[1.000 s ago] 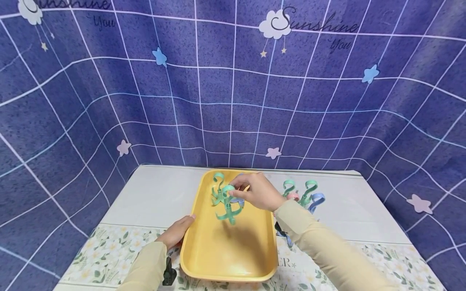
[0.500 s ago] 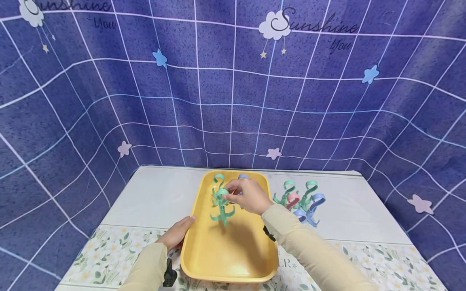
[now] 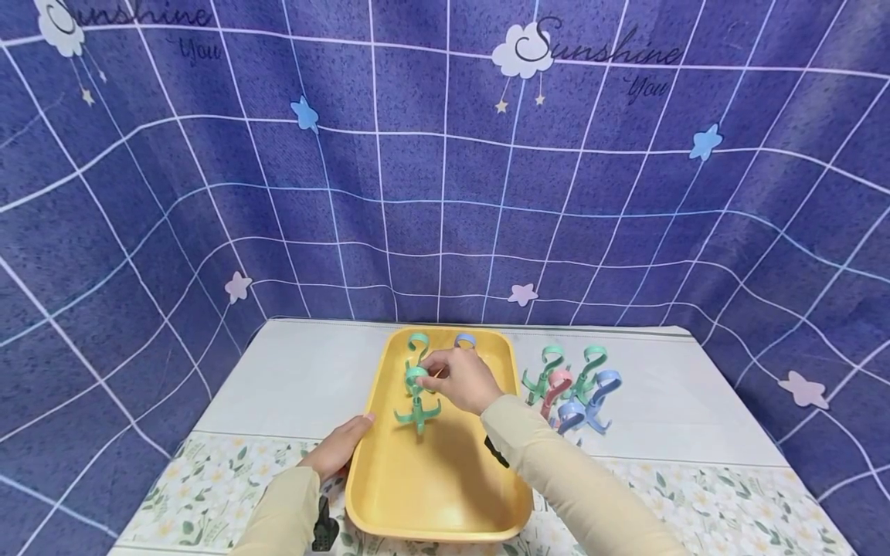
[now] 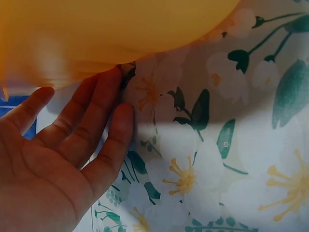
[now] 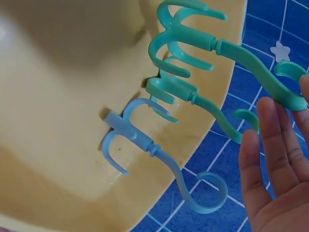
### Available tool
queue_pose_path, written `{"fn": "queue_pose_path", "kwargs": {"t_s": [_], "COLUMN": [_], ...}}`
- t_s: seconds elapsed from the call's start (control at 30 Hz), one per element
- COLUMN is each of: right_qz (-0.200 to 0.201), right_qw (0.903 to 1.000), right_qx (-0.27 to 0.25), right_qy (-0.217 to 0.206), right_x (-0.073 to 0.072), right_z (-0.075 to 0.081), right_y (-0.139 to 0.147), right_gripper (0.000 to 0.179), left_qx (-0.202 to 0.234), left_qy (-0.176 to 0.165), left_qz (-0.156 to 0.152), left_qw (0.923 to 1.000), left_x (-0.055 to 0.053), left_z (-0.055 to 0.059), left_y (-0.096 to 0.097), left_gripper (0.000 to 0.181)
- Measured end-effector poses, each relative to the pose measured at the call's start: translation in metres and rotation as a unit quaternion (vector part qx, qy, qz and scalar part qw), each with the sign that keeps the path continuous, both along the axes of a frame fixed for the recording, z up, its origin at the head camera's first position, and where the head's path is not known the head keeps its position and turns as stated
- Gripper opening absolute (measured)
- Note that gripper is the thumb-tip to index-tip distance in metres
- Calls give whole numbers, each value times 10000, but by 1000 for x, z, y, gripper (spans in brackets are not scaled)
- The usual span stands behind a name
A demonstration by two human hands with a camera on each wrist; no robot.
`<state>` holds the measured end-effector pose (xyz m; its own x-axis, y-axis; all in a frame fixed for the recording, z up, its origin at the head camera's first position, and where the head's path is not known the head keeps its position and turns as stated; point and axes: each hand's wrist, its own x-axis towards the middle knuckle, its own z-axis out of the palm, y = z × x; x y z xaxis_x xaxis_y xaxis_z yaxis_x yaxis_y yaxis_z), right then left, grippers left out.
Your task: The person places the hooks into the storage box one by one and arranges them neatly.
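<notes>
My right hand (image 3: pixel 464 380) pinches the curled top of a green four-pronged plastic hook (image 3: pixel 418 413), holding it upright over the yellow tray (image 3: pixel 424 502). In the right wrist view the held hook (image 5: pixel 193 37) is largest, and its tip is partly behind the fingers. Behind it, a second green hook (image 5: pixel 179 90) and a blue hook (image 5: pixel 128 129) stand in the tray. Beside the tray's left wall is my left hand (image 3: pixel 338 448); the left wrist view shows its loosely extended fingers (image 4: pixel 104 96) touching the tray's outer side.
Right of the tray stand several more hooks: green ones (image 3: pixel 594 357), a pink one (image 3: pixel 558 380) and blue ones (image 3: pixel 608 380). A white, flower-edged cloth (image 3: pixel 660 401) covers the table. A dark blue gridded curtain (image 3: pixel 445 170) hangs around the back and sides.
My right hand has moved left and slightly toward me with the green hook. The hooks at the right and the blue one in the tray have come into fuller view. My left hand stays put.
</notes>
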<state>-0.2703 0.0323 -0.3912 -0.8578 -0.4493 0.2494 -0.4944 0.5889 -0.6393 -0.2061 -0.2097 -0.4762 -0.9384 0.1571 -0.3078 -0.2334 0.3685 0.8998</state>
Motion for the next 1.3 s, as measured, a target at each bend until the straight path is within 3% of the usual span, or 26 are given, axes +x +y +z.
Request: {"fn": "queue_pose_path", "kwargs": {"t_s": [0.47,0.83,1.3], "right_qz": [-158,-234,-368], "right_qw": [9997,9993,9981], "right_qx": [-31,62,174], "right_qy": [-185,280,464], "right_x": [-1,-4,-3], "right_z": [-15,-22,-25], "right_y": [-6,-11,-16], "right_gripper": [13,14,16], "left_qx": [-127,-74,-107], "left_qy": [-5,5,-43], "left_qz": [242,159,245], "left_qw": [9996,9998,9996], "left_x": [-2,-1,-5], "left_z": [-3,-2,-7], "left_y": [2,1,1], "left_gripper": [61,63,61]}}
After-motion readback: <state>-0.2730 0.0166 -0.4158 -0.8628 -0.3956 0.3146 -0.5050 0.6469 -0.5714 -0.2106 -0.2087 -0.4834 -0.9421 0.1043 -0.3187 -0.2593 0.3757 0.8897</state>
